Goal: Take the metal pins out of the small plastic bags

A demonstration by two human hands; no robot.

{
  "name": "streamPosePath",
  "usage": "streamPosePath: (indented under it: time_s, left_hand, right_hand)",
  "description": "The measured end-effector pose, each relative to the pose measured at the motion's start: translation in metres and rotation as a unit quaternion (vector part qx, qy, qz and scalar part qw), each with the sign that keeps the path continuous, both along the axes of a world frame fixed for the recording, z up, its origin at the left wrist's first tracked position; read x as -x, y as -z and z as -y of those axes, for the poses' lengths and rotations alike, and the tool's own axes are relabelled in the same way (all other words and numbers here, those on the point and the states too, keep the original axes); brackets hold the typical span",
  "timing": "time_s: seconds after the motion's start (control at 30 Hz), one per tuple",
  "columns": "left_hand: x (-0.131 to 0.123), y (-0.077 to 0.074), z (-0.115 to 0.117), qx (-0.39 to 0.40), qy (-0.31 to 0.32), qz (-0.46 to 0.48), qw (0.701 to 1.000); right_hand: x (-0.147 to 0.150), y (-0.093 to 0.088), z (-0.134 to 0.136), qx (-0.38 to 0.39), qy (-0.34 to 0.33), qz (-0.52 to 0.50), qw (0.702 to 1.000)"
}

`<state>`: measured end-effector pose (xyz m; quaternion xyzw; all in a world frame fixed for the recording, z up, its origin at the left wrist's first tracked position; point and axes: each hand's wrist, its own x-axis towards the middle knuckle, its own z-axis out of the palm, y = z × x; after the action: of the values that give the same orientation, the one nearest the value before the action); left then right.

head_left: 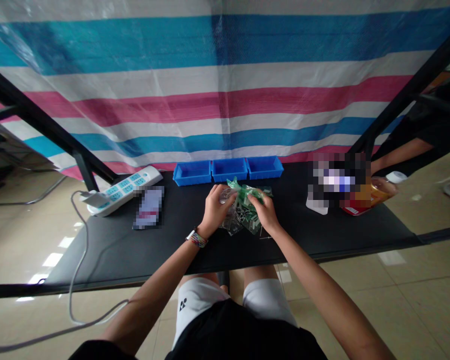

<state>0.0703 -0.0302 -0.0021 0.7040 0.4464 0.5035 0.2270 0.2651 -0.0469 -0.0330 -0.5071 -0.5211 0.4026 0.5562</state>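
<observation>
Over the middle of the black table, my left hand (216,210) pinches the left side of a crumpled plastic bag (243,192), partly green and partly clear. My right hand (265,214) grips the bag's right side between thumb and fingers. Below and between both hands lie small clear packets (243,216) with thin, shiny, pin-like pieces; their exact kind is too small to make out. A few thin pieces rest on the table beside my right hand. Just behind the bag stand three blue bins (229,171) in a row.
On the left are a white power strip (125,191) with a plugged-in grey cable and a blurred-out phone (149,207). A drink bottle (384,187) and blurred-out items stand on the right, by another person's arm (403,155). A striped sheet (225,100) hangs behind the table.
</observation>
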Motion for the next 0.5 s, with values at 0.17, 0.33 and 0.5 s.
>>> streamPosePath:
  time_s: [0.17, 0.33, 0.5]
  left_hand:
    - [-0.008, -0.005, -0.001, -0.006, -0.013, 0.006, 1.0]
    - [-0.025, -0.001, -0.009, -0.023, 0.019, -0.057, 0.998]
    - [-0.041, 0.008, -0.015, -0.053, 0.043, -0.221, 0.973]
  right_hand:
    - [-0.013, 0.004, -0.007, -0.038, 0.056, 0.037, 0.997]
    - [-0.03, 0.012, -0.014, -0.098, 0.092, 0.081, 0.988]
    - [-0.047, 0.009, -0.012, -0.146, 0.111, 0.199, 0.963]
